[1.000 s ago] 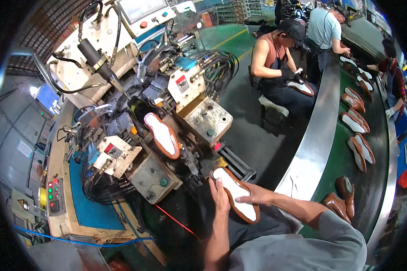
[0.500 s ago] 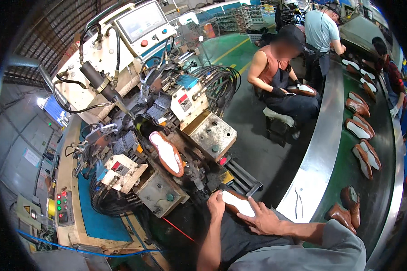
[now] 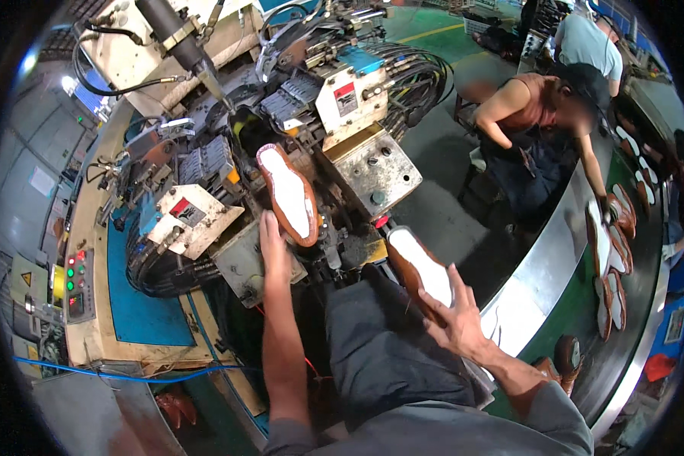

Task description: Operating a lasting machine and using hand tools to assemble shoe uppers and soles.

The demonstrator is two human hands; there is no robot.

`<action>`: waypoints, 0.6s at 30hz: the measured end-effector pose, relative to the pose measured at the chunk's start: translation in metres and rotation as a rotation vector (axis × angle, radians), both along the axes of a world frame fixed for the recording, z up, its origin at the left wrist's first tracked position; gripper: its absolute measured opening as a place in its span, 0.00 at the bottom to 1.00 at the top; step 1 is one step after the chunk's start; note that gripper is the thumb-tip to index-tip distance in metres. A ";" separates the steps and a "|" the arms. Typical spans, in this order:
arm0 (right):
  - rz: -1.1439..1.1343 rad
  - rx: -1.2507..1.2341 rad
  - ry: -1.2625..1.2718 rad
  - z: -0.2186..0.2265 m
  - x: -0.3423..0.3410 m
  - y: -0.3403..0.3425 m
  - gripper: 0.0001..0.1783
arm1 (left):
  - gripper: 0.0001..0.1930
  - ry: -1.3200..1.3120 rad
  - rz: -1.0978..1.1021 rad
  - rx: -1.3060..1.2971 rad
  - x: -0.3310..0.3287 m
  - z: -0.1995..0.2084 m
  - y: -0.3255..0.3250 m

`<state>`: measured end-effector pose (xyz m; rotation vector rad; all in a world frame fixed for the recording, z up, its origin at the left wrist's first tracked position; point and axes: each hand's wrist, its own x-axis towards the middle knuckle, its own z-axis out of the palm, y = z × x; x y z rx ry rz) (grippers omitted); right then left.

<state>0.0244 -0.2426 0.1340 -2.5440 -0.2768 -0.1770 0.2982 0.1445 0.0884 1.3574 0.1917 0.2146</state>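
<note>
A brown leather shoe (image 3: 290, 196) with a white bottom sits sole-up in the middle of a machine, between its two clamp assemblies. My left hand (image 3: 274, 247) is stretched out at the near left side of that shoe, fingers extended; I cannot tell whether they touch it. In my right hand (image 3: 457, 319) is a second brown shoe (image 3: 414, 262), white sole facing up, gripped near its closer end above my right thigh. Part of that shoe is covered by my fingers.
The lasting machine (image 3: 357, 102) has hoses, metal blocks and a pointed cylinder (image 3: 178, 42) above. A control panel (image 3: 77, 283) stands at left. Along the right, a conveyor (image 3: 638, 251) with a metal ledge (image 3: 536, 281) carries several brown shoes. A co-worker (image 3: 539, 114) sits beyond, reaching onto it.
My left hand has let go of the held shoe and moved left to the one in the machine. My right hand keeps its shoe. The seated co-worker has leaned toward the conveyor. My view has shifted.
</note>
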 end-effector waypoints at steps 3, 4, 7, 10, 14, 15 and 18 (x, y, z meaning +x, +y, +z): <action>0.024 -0.023 -0.094 0.034 0.047 0.015 0.44 | 0.36 0.128 -0.232 -0.298 0.054 0.039 -0.009; 0.029 -0.038 -0.132 0.044 0.065 0.023 0.44 | 0.36 0.153 -0.308 -0.336 0.063 0.049 -0.010; 0.076 -0.043 -0.172 0.069 0.121 0.058 0.44 | 0.34 0.159 -0.284 -0.321 0.060 0.067 -0.008; 0.176 0.005 -0.300 0.082 0.184 0.100 0.45 | 0.32 -0.096 -0.317 -0.309 0.014 0.074 0.010; 0.210 0.014 -0.339 0.075 0.255 0.160 0.46 | 0.41 -0.184 -0.478 -0.488 -0.086 0.060 0.038; 0.193 0.002 -0.291 0.070 0.267 0.173 0.46 | 0.45 -0.249 -0.496 -0.530 -0.111 0.050 0.041; 0.185 0.002 -0.237 0.054 0.287 0.199 0.45 | 0.41 -0.049 -0.320 -0.634 -0.185 0.009 0.047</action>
